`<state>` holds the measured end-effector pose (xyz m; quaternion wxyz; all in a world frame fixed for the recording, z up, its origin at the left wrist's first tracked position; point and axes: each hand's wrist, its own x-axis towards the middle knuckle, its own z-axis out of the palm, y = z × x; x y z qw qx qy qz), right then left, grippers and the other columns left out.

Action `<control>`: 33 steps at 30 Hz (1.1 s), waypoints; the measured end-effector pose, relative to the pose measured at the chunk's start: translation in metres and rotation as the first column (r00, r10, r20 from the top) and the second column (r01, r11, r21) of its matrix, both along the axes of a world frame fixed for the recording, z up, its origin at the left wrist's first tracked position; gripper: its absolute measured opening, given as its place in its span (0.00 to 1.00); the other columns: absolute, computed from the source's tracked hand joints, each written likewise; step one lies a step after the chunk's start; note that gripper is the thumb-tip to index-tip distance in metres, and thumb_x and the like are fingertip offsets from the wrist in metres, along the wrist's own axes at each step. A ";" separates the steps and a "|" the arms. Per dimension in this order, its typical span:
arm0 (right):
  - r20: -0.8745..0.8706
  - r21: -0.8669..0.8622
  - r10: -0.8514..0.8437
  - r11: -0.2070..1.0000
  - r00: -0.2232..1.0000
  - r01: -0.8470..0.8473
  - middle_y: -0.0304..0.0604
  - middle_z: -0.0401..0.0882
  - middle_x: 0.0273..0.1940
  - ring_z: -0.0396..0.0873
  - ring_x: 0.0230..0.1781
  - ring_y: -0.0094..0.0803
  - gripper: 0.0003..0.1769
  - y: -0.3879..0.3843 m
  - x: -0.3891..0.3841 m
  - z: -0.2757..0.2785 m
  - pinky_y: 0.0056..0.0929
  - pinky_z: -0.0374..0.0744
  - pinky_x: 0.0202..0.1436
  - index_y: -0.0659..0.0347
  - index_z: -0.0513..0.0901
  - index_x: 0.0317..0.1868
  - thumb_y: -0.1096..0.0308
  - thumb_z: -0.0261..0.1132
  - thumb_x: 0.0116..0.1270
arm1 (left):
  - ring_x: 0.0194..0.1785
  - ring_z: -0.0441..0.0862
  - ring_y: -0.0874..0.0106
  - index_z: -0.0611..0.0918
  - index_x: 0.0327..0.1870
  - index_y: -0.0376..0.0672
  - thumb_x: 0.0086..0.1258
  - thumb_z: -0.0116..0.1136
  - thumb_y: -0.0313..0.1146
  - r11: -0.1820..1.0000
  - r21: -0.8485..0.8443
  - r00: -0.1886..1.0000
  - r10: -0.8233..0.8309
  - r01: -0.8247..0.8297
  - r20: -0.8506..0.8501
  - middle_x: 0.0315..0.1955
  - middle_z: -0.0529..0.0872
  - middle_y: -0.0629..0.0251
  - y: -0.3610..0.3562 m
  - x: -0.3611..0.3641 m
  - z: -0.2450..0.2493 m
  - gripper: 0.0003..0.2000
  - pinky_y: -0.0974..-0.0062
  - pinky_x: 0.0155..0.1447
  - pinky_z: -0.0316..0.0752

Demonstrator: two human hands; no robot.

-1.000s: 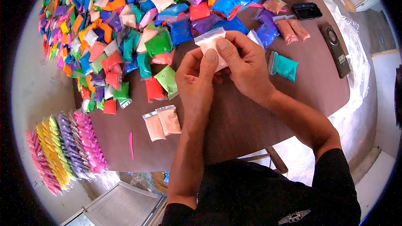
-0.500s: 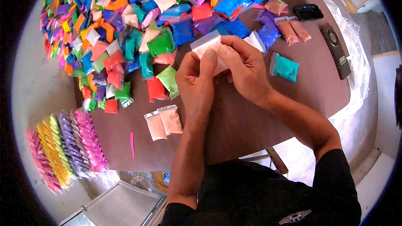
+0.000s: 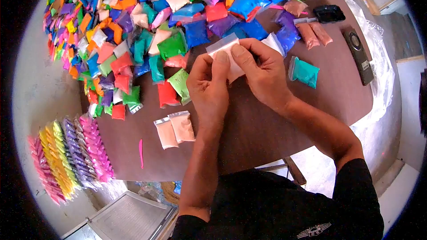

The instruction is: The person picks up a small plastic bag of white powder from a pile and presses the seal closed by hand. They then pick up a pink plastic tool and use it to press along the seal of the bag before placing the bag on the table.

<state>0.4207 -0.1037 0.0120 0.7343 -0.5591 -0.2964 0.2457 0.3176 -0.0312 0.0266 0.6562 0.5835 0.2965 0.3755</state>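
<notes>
Both my hands pinch one small clear packet of pale peach powder (image 3: 224, 50) above the brown table (image 3: 275, 124). My left hand (image 3: 208, 89) grips its lower left side with thumb and forefinger. My right hand (image 3: 262, 73) holds its right side, the thumb pressed on the packet's front. The packet's clear top strip sticks out above my fingers. Two matching peach packets (image 3: 174, 129) lie side by side on the table, left of my left wrist.
A big heap of coloured powder packets (image 3: 133, 22) covers the table's far left and top. A teal packet (image 3: 305, 72) lies right of my hands, brown packets (image 3: 313, 33), a black device (image 3: 359, 54) and a black tray (image 3: 329, 14) beyond. Stacked packet strips (image 3: 69, 158) lie on the floor at left.
The packet has tilted slightly and shifted between my fingers; my hands stay in nearly the same place over the table.
</notes>
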 end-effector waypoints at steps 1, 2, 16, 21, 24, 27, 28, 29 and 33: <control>-0.001 -0.001 0.002 1.000 1.000 -0.002 0.31 0.82 0.34 0.77 0.36 0.15 0.12 0.000 -0.002 0.003 0.21 0.77 0.38 0.66 0.86 0.48 0.64 0.64 0.81 | 0.36 0.75 0.87 0.84 0.42 0.38 0.82 0.63 0.36 1.000 0.000 1.000 0.000 0.000 -0.001 0.32 0.84 0.76 0.000 0.000 0.000 0.10 0.85 0.39 0.68; -0.001 -0.002 0.004 1.000 1.000 -0.004 0.31 0.82 0.34 0.77 0.36 0.15 0.12 0.000 -0.003 0.004 0.21 0.77 0.38 0.66 0.86 0.48 0.64 0.64 0.81 | 0.35 0.74 0.88 0.84 0.42 0.38 0.82 0.63 0.36 1.000 0.013 1.000 0.016 -0.016 -0.007 0.32 0.83 0.77 0.000 0.000 0.002 0.10 0.85 0.38 0.67; 0.036 0.006 0.036 0.999 0.999 -0.036 0.31 0.81 0.33 0.76 0.35 0.15 0.11 0.000 0.001 -0.003 0.22 0.77 0.37 0.65 0.84 0.44 0.65 0.63 0.81 | 0.36 0.75 0.89 0.85 0.41 0.39 0.81 0.65 0.34 0.999 -0.026 0.999 0.031 -0.030 0.022 0.33 0.84 0.78 0.001 0.002 -0.001 0.08 0.86 0.38 0.67; -0.047 0.057 0.052 0.997 0.998 -0.049 0.30 0.81 0.33 0.76 0.34 0.14 0.09 0.002 -0.001 0.000 0.21 0.76 0.37 0.64 0.84 0.44 0.67 0.63 0.81 | 0.37 0.75 0.89 0.85 0.41 0.40 0.81 0.65 0.34 1.000 0.025 1.000 -0.005 0.005 0.026 0.34 0.84 0.78 0.001 0.002 -0.003 0.08 0.86 0.39 0.68; -0.074 0.081 0.047 0.996 0.996 -0.041 0.29 0.80 0.33 0.75 0.34 0.13 0.09 0.003 -0.002 -0.004 0.20 0.76 0.36 0.63 0.84 0.44 0.67 0.63 0.81 | 0.36 0.74 0.89 0.85 0.41 0.40 0.81 0.64 0.34 0.999 0.027 0.999 -0.043 0.043 -0.011 0.33 0.83 0.79 0.005 -0.001 -0.005 0.08 0.86 0.39 0.67; -0.043 0.083 0.008 0.997 0.999 -0.005 0.29 0.80 0.33 0.74 0.33 0.13 0.08 0.003 0.000 -0.006 0.20 0.75 0.35 0.63 0.84 0.43 0.67 0.63 0.81 | 0.35 0.72 0.90 0.85 0.41 0.41 0.81 0.64 0.34 1.000 -0.010 1.000 -0.004 0.005 0.029 0.31 0.82 0.80 -0.001 0.004 -0.001 0.08 0.86 0.37 0.65; -0.003 0.062 0.007 0.998 1.000 -0.007 0.29 0.79 0.32 0.73 0.33 0.13 0.08 0.002 0.001 -0.004 0.20 0.74 0.34 0.62 0.84 0.43 0.67 0.63 0.81 | 0.35 0.72 0.90 0.85 0.41 0.41 0.81 0.64 0.34 1.000 -0.010 1.000 -0.005 0.006 0.029 0.31 0.82 0.80 -0.001 0.004 -0.001 0.08 0.86 0.37 0.65; 0.036 0.040 0.006 0.999 0.999 -0.008 0.28 0.78 0.31 0.73 0.32 0.13 0.09 0.001 0.002 -0.003 0.20 0.73 0.34 0.62 0.83 0.43 0.67 0.63 0.81 | 0.35 0.72 0.90 0.85 0.41 0.41 0.82 0.63 0.35 1.000 -0.015 1.000 0.006 -0.005 0.016 0.31 0.81 0.80 -0.001 0.003 -0.002 0.08 0.86 0.37 0.64; 0.024 0.026 0.023 0.999 0.999 -0.024 0.28 0.77 0.30 0.72 0.32 0.13 0.09 0.000 -0.001 -0.001 0.21 0.73 0.33 0.62 0.83 0.42 0.66 0.63 0.81 | 0.35 0.72 0.89 0.84 0.40 0.40 0.82 0.62 0.35 0.998 0.064 0.999 0.014 -0.011 -0.034 0.31 0.81 0.80 0.000 0.000 -0.003 0.09 0.85 0.38 0.65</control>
